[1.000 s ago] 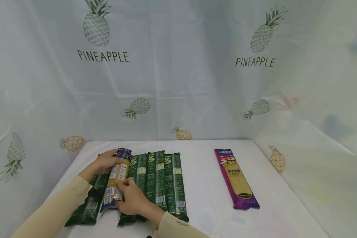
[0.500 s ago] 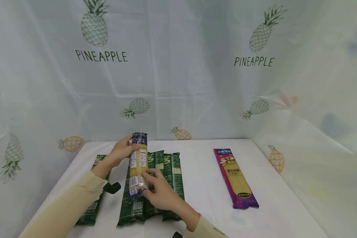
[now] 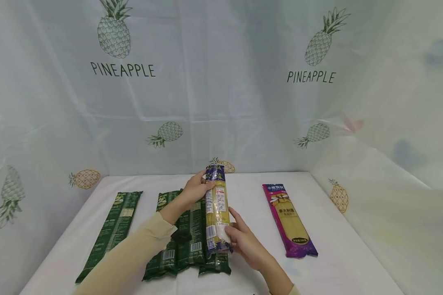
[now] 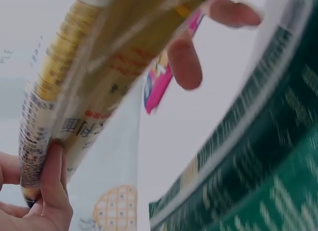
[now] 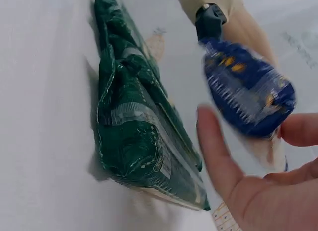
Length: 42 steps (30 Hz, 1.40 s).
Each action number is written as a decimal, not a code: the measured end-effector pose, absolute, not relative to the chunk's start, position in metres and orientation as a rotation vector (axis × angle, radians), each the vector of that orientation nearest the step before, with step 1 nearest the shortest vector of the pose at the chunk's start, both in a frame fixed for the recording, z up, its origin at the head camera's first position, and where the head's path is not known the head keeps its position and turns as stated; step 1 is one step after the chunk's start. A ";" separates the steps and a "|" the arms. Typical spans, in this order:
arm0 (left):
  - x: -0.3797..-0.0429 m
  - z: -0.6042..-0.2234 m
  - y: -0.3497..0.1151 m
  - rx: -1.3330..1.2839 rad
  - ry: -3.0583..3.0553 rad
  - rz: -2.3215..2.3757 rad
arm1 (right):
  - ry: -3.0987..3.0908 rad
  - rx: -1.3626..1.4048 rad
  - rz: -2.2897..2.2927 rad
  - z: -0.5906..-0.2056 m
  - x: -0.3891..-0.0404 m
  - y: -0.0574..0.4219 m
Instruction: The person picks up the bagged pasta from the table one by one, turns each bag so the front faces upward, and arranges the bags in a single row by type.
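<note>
A clear pack of spaghetti (image 3: 217, 205) with navy ends is held up, slightly tilted, over the rightmost of the green packs. My left hand (image 3: 195, 189) grips its upper end; in the left wrist view the left thumb (image 4: 55, 179) lies across the printed wrapper. At the lower end my right hand (image 3: 249, 243) holds the right edge, thumb in front and fingers behind. Its navy end (image 5: 248, 89) shows close up between finger and thumb in the right wrist view. Beneath and beside it lie three green packs (image 3: 167, 254), partly covered by the left forearm and the spaghetti.
A separate green pack (image 3: 112, 229) lies slanted at the table's left. On the right is a purple-and-yellow pasta pack (image 3: 293, 221). A pineapple-printed curtain (image 3: 221, 102) hangs behind and at both sides of the white table (image 3: 339, 262).
Both hands have lifted the spaghetti pack off the left side and carried it rightward across the green packs. The green pack at far left has come into fuller view.
</note>
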<state>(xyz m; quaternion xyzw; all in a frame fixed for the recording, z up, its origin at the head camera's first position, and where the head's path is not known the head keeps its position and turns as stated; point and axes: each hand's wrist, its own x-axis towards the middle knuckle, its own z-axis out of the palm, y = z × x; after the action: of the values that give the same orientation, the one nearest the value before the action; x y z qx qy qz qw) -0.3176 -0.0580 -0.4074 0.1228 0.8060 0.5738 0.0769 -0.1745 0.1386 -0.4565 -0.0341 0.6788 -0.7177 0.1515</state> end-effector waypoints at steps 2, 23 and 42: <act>-0.315 -0.409 -0.050 0.380 2.407 1.720 | 1.860 -0.099 -2.092 -0.460 -0.173 0.144; -0.312 -0.423 -0.034 0.563 2.629 1.411 | 2.104 -0.169 -2.164 -0.470 -0.167 0.145; -0.304 -0.425 -0.031 0.659 2.631 1.426 | 2.291 -0.192 -2.082 -0.481 -0.171 0.143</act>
<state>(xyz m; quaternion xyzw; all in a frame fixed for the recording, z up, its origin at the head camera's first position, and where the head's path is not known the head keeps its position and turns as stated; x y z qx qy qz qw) -0.3035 -0.0307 -0.4255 0.2149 0.8580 0.4649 0.0387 -0.1708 0.1434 -0.4814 -0.0620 0.7384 -0.6712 0.0199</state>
